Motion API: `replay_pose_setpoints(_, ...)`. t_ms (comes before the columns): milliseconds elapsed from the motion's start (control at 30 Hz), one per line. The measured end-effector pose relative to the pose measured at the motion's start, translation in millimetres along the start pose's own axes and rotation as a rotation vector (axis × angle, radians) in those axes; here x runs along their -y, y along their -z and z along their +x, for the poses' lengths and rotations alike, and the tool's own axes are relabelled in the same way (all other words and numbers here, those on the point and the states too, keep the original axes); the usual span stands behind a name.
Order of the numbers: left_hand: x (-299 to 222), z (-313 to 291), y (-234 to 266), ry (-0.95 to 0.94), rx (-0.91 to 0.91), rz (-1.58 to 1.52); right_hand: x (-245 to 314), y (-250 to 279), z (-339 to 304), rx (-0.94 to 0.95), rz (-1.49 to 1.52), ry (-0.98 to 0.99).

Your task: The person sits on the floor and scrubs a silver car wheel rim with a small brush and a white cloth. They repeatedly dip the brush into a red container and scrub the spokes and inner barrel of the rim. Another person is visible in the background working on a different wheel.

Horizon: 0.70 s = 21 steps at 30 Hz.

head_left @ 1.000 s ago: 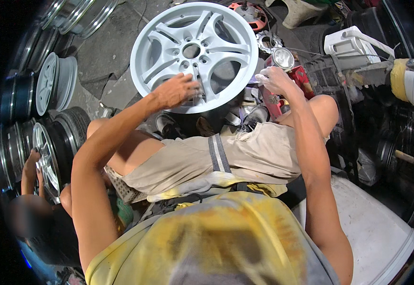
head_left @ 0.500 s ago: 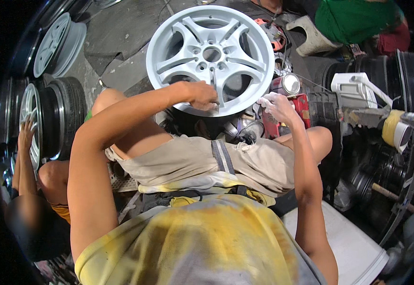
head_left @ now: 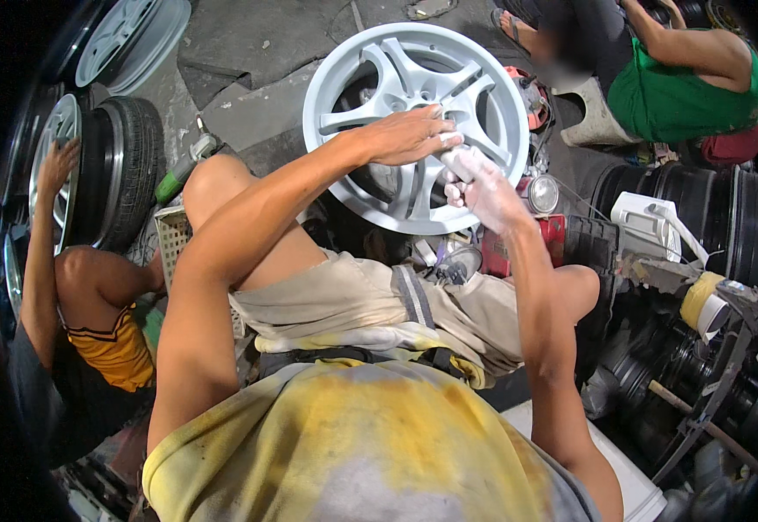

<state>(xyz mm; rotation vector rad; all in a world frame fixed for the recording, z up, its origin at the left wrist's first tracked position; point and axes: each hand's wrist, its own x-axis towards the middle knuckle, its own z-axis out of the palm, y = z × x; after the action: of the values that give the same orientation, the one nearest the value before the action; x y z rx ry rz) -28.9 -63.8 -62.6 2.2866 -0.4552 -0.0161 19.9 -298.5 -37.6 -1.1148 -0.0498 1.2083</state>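
A light grey, spoked car wheel rim (head_left: 325, 91) lies face up in front of my knees. Above its hub, my left hand (head_left: 409, 137) stretches its fingers out nearly flat, their tips whitish and close to the right hand's fingers. My right hand (head_left: 488, 191) is coated in white over its fingers, which are partly curled; whether something small and white sits in them is hidden by the coating. Both hands hover over or rest on the spokes; contact with the rim cannot be made out.
At the left a person's hand (head_left: 57, 165) touches another wheel, beside a tyre (head_left: 135, 165). A green-handled power tool (head_left: 174, 178) lies by my left knee. Round tin (head_left: 540, 193) and red box (head_left: 551, 233) stand right of the rim. A person in green (head_left: 688, 91) sits beyond.
My left hand has moved up and right from the rim's near edge, its fingers straightening. My right hand has come left over the rim to meet it. The whole view has shifted slightly.
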Motion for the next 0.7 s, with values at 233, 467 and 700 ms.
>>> replay_pose_setpoints(233, 34, -30, 46, 0.65, 0.367, 0.403, -80, 13, 13, -0.453, -1.367, 0.581)
replay_pose_setpoints(467, 40, -21, 65, 0.712, 0.359, 0.387, -90, -12, 38, -0.518, -1.516, 0.605)
replay_pose_setpoints(700, 28, 6, 99, 0.664, 0.137, 0.333, -87, -1, 95, -0.525, -1.835, 0.37)
